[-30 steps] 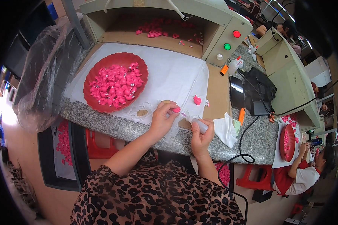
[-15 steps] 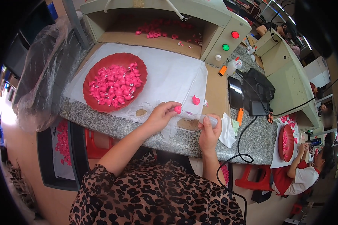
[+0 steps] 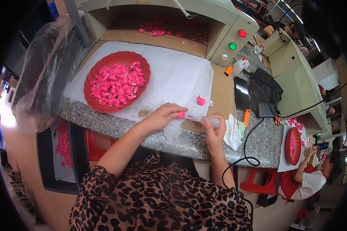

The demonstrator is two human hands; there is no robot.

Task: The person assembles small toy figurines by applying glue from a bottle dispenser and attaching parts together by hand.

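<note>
I've left hand (image 3: 163, 116) pinching pink piece (image 3: 181, 114), right hand (image 3: 215, 133) gripping bottle (image 3: 213, 122), seemingly midway; ten-o'clock pile (image 3: 117, 84) maybe done, two-o'clock loose piece (image 3: 200, 101) maybe left.

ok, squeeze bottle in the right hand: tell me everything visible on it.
The squeeze bottle has a translucent whitish body, plastic by the look of it, and a thin tip with a purplish section. The right hand grips it on its side over the granite worktop, thumb against the body. Its tip points left at the small pink piece in the left hand; whether they touch is unclear, as is the fill level.
</note>
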